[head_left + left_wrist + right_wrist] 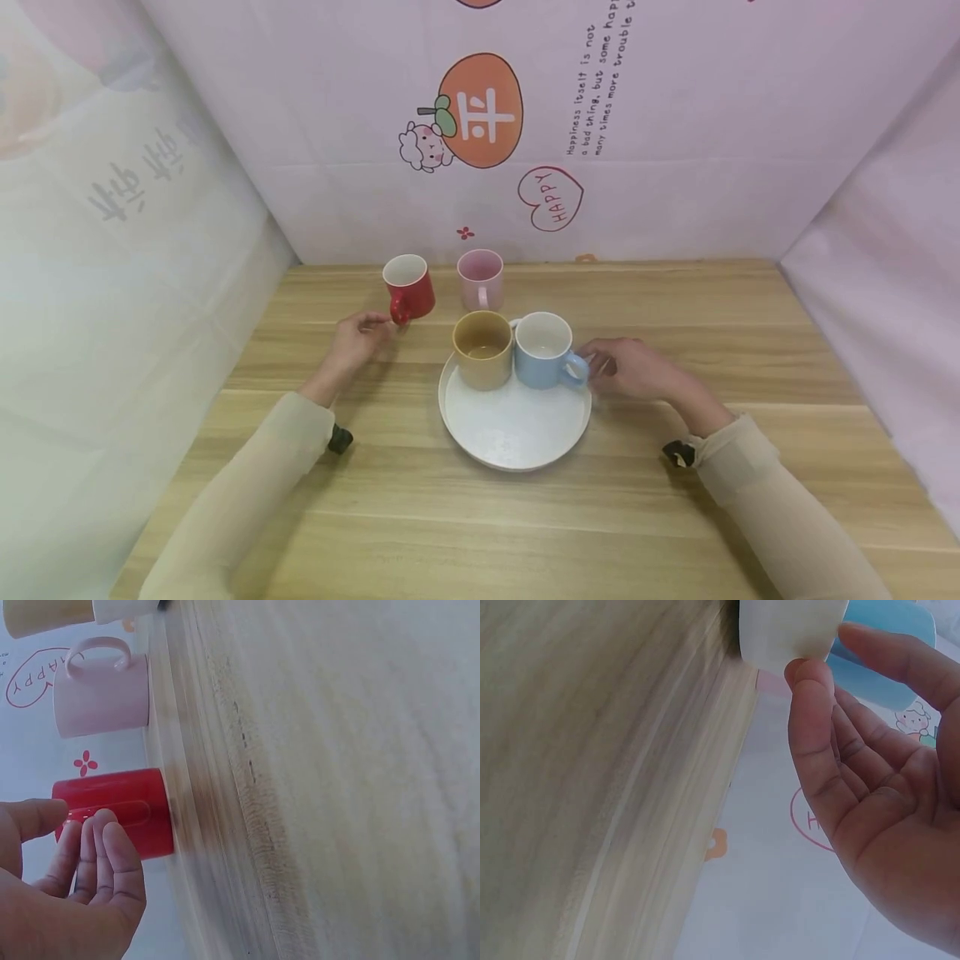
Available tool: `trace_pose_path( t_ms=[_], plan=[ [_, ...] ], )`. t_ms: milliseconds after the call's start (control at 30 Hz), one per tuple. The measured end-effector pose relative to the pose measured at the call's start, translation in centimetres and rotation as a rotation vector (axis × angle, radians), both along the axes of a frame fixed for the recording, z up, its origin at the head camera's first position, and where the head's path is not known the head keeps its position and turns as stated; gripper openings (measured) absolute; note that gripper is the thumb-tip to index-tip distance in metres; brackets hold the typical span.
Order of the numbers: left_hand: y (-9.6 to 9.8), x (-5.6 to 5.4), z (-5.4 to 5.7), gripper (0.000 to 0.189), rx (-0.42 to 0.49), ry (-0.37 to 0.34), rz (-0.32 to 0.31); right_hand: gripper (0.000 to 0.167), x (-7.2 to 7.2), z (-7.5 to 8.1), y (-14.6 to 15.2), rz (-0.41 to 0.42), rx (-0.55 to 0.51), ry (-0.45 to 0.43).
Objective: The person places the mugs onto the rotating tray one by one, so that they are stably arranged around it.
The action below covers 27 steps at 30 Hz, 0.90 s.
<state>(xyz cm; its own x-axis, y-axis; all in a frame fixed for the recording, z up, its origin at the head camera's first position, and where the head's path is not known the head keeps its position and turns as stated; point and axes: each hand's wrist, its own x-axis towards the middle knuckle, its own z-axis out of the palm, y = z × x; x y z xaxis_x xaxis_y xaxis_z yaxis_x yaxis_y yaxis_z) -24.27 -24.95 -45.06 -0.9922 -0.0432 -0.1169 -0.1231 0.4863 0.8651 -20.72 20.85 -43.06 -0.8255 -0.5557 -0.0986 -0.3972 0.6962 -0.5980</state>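
The red mug point(411, 292), white inside, stands upright at the back left with its handle facing my left hand point(358, 340). The thumb and bent fingers of that hand are apart, fingertips right at the handle. In the left wrist view they overlap the red mug point(120, 789). On the white round tray point(513, 433) stand a yellow mug point(483, 367) and a light blue mug point(534, 367), side by side. My right hand point(637, 367) is at the tray's right edge, beside the blue mug's handle. Its thumb and loosely bent fingers are apart, overlapping the tray rim point(787, 634) in the right wrist view.
A pink mug point(480, 287) stands behind the yellow one, its handle toward me. The wooden table point(525, 533) ends at a printed cloth wall point(337, 125) at the back. Cloth also hangs at the left and right sides.
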Motion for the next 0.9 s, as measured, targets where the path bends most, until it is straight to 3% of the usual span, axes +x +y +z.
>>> trace_pose_path(
  t_ms=[433, 633, 900],
  plan=[
    [0.5, -1.1, 0.0, 0.038, 0.026, 0.000, 0.108, 0.035, 0.2, 0.1, -0.1, -0.016, 0.014, -0.012],
    [0.7, -1.7, -0.1, 0.042, 0.045, 0.017, 0.090, 0.034, 0.2, 0.0, 0.0, -0.018, 0.027, -0.011],
    [1.1, -2.5, -0.1, 0.045, 0.058, -0.010, 0.072, 0.034, 0.3, 0.1, 0.0, -0.013, 0.014, -0.011]
  ],
)
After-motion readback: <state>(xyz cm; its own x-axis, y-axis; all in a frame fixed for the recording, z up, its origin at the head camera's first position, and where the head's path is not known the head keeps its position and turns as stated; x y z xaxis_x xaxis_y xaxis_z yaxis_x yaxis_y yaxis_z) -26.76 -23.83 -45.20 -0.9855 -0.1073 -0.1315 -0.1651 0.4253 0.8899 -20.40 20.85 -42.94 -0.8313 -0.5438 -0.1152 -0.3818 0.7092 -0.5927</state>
